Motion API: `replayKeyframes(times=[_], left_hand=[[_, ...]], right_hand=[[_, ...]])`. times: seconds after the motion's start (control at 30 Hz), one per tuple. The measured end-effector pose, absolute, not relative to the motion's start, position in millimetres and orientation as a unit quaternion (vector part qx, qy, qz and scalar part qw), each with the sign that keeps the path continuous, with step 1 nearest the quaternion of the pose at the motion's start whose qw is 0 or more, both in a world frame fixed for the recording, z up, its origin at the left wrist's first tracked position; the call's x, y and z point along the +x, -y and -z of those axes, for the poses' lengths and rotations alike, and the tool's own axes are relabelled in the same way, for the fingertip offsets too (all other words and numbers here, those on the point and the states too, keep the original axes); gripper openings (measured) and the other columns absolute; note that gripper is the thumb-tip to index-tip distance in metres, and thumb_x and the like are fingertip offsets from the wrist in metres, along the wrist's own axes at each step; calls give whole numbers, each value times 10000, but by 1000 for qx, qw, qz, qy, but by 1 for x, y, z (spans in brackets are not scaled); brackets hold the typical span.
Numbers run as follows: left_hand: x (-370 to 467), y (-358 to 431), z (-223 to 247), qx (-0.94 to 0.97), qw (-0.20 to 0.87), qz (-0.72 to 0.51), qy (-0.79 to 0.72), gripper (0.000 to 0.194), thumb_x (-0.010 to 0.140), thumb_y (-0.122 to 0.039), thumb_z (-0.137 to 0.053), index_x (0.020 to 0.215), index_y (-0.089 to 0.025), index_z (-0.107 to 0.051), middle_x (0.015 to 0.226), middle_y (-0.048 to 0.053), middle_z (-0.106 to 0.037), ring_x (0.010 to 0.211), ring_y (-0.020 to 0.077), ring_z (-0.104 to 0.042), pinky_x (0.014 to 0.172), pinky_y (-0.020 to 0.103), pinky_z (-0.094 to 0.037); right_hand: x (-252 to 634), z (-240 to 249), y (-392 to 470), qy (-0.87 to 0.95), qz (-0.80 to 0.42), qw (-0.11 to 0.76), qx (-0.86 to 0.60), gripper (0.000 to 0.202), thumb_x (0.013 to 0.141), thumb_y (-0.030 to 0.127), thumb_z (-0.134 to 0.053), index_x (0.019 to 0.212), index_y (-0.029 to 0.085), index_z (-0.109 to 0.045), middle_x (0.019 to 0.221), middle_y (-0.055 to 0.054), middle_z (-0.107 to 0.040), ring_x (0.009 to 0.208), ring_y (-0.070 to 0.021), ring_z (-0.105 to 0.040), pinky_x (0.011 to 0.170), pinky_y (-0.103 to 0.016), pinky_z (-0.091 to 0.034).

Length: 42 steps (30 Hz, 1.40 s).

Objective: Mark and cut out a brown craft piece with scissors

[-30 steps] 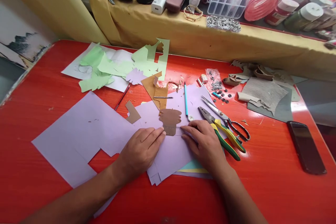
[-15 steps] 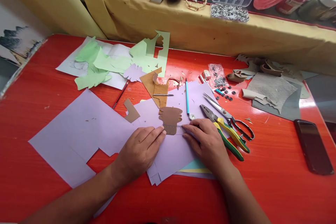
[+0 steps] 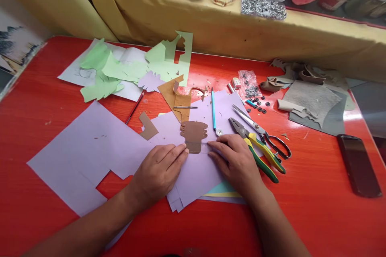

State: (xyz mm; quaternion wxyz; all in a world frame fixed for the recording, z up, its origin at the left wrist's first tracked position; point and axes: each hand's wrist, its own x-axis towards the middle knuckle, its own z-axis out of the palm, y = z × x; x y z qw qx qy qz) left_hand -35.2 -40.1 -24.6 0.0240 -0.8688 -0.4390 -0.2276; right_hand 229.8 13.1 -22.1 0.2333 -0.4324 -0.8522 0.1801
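Note:
A small brown leather-like cutout [image 3: 195, 129] with scalloped sides lies flat on a stack of purple paper sheets [image 3: 196, 180]. Across its lower part runs a thin see-through strip [image 3: 193, 145], like a clear ruler, hard to make out. My left hand [image 3: 164, 164] has its fingers pressed together, tips at the cutout's lower left edge and the strip's end. On the other side, my right hand [image 3: 235, 158] rests with index finger and thumb at the strip's right end, a little apart from the cutout. Both hands look closed on the strip.
Right of my right hand lie pliers [image 3: 256, 148] and scissors [image 3: 262, 130]. A blue pen [image 3: 214, 108], tan scraps [image 3: 181, 100] and black snap parts [image 3: 259, 104] are beyond. Green paper cutouts [image 3: 111, 68] are back left; a phone [image 3: 358, 164] is far right.
The whole view has shifted slightly, so things sit a little further left and up. Both hands keep their places beside the brown cutout.

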Motion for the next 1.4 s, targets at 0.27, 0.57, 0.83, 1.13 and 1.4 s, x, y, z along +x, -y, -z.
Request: replayKeyframes(times=[0.27,0.57,0.83,1.13,1.4], left_hand=[[-36,40,25,-866,11,227,446,396,1012,-30,-545,1359,-166,-677,1298,124,-806,1096,275,-731,887,438,-601],[-34,37,23,-870,22,239,430,325,973,16,-610,1265,-79,-718,1251,159,-809,1076,288,-721,872,440,-585],[-34,37,22,-871,16,236,431,315,984,23,-615,1261,-81,-723,1252,152,-806,1087,293,-715,891,434,-576],[-35,36,23,-873,5,236,427,303,975,28,-631,1258,-36,-719,1259,173,-799,1098,304,-692,896,452,-575],[-34,35,22,-871,3,237,430,295,989,9,-614,1255,-67,-717,1243,163,-804,1093,295,-708,890,442,-577]], right_hand=[[229,21,-13,851,-179,234,-434,187,1104,252,-640,1233,234,-773,1079,-101,-729,1011,-281,-652,900,-449,-535],[229,22,-13,849,-181,246,-431,175,1083,227,-667,1214,202,-781,1069,-106,-730,1004,-284,-655,893,-454,-539],[229,22,-13,849,-181,249,-429,165,1071,205,-687,1207,182,-778,1075,-108,-731,995,-282,-649,888,-440,-523],[229,21,-14,851,-180,250,-426,163,1063,201,-700,1197,157,-783,1071,-114,-724,991,-281,-647,888,-437,-514],[229,21,-14,849,-179,250,-429,162,1083,223,-673,1206,197,-775,1074,-103,-734,986,-275,-653,871,-437,-529]])
